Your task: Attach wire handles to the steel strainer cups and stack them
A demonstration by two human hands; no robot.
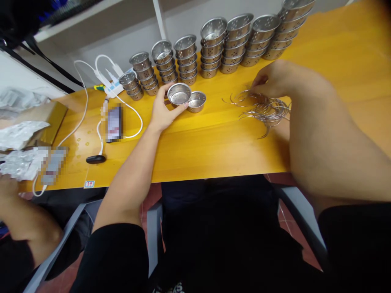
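Note:
A perforated metal cup [179,94] is held by its sides in my left hand [164,109], thumb in front and fingers behind. Just right of it, and partly behind it, a second metal cup [197,102] stands on the yellow table. Over a loose tangle of thin curved wires [269,114] on the right, my right hand [270,79] has its fingers pinched together at the pile's upper edge. Whatever sits between those fingertips is too small to make out.
Several stacks of perforated cups [213,51] line the back of the yellow table [210,150]. Left are a phone [114,124], white cables, a power strip [117,86], a black oval device [95,159] and plastic bags [23,134]. Another person's arm [33,228] is at far left.

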